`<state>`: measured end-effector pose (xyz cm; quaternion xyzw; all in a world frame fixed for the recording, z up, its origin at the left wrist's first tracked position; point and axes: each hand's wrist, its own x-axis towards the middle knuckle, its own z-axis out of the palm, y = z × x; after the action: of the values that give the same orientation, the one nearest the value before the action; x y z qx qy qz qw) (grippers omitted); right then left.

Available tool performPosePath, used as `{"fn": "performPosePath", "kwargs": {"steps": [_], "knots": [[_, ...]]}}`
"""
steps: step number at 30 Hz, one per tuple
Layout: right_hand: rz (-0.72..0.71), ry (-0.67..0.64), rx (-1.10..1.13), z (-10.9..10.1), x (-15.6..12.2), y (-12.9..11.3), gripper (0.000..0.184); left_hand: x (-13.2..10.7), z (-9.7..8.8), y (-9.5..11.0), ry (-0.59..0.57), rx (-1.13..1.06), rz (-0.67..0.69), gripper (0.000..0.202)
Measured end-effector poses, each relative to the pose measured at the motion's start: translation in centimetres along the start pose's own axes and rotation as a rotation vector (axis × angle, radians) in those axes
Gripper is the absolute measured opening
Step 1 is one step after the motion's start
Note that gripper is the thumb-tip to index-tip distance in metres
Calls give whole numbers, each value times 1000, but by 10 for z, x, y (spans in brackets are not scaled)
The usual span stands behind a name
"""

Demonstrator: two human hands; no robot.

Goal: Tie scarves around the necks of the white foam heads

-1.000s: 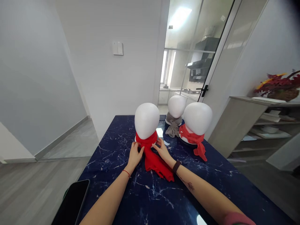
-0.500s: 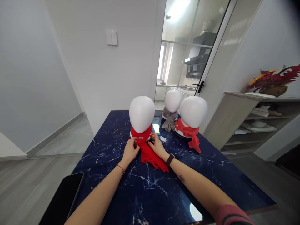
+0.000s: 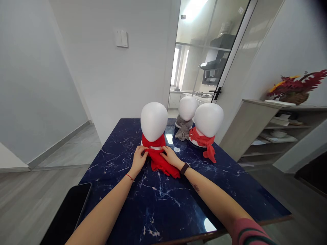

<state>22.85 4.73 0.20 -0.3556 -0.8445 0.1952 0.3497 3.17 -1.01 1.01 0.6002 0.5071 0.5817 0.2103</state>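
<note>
A white mannequin head (image 3: 154, 121) stands upright on the dark blue marbled table (image 3: 102, 190). Around its neck goes a red scarf (image 3: 165, 166), whose loose end spreads over the tabletop in front. My left hand (image 3: 139, 159) pinches the scarf at the left of the base. On the other side my right hand (image 3: 171, 158) grips the same upper edge, so the cloth is stretched between both hands. Part of the head's white base shows between the neck wrap and the held edge.
Back right stand two more mannequin heads: one with a grey scarf (image 3: 183, 131), one with a coral-red scarf (image 3: 206, 143). A black phone-like device (image 3: 67, 212) lies at the left edge. Beyond are a glass door (image 3: 201, 58) and a shelf unit (image 3: 276, 129).
My hands have drawn the scarf's upper edge out into a straight band across the base. The bunched cloth in front has spread flatter, and its loose end has moved up a little.
</note>
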Motion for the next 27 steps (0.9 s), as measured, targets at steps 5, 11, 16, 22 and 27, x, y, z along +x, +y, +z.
{"fn": "performPosePath", "kwargs": {"steps": [5,11,16,22,27], "knots": [[97,25,228,-6,1,5,8,2,-1,-5,-29,-112,-67,7],[97,112,320,-2,-2,1,14,-3,0,3,-37,71,-13,36],[177,192,442,1,-1,10,13,-3,2,7,-19,190,23,35],[380,242,808,1,3,15,26,0,0,-1,28,122,-66,10],[426,278,912,-1,3,13,29,-1,-1,1,23,59,-108,17]]}}
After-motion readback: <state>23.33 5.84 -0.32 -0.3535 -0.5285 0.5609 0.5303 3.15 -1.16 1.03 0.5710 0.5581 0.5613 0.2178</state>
